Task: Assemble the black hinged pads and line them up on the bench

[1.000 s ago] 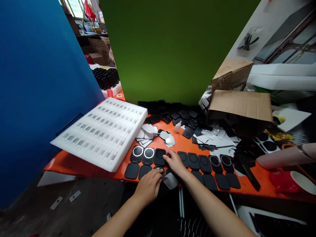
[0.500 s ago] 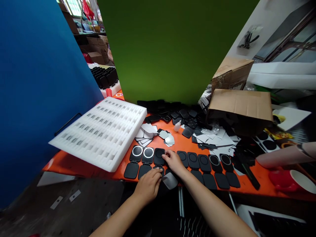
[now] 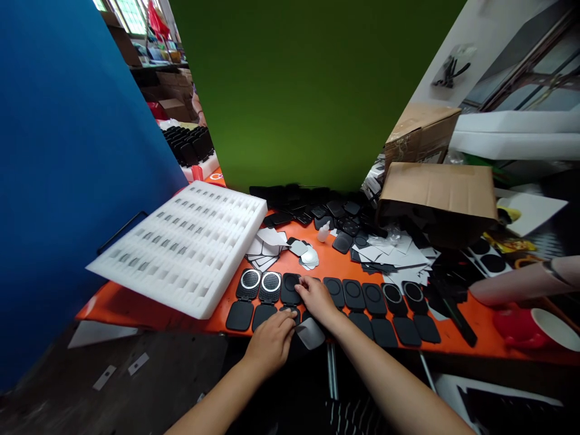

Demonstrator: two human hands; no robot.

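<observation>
Several black hinged two-panel pads lie unfolded in a row along the table's front edge. One of them, a black folding pad [image 3: 290, 288] with a faint ring on its upper panel, lies under my hands. My left hand [image 3: 273, 337] rests on its lower panel, fingers bent together over it. My right hand [image 3: 318, 300] is closed, thumb and fingertips together at the right edge of the upper panel; anything pinched there is hidden. A grey rounded sheet [image 3: 310, 334] lies beside my left fingertips; whether they hold it I cannot tell. Pads with white rings [image 3: 271, 282] lie to the left.
A white foam tray [image 3: 212, 284] with rows of slots sits tilted at the left. Behind the row are white paper pieces [image 3: 267, 243], silver plates [image 3: 310, 257], a small dropper bottle [image 3: 323, 232] and piled black parts. A cardboard box [image 3: 439, 187] and red mug [image 3: 521, 326] stand right.
The whole view has shifted slightly left. Both hands stay on the same pad, with hardly any movement of the fingers.
</observation>
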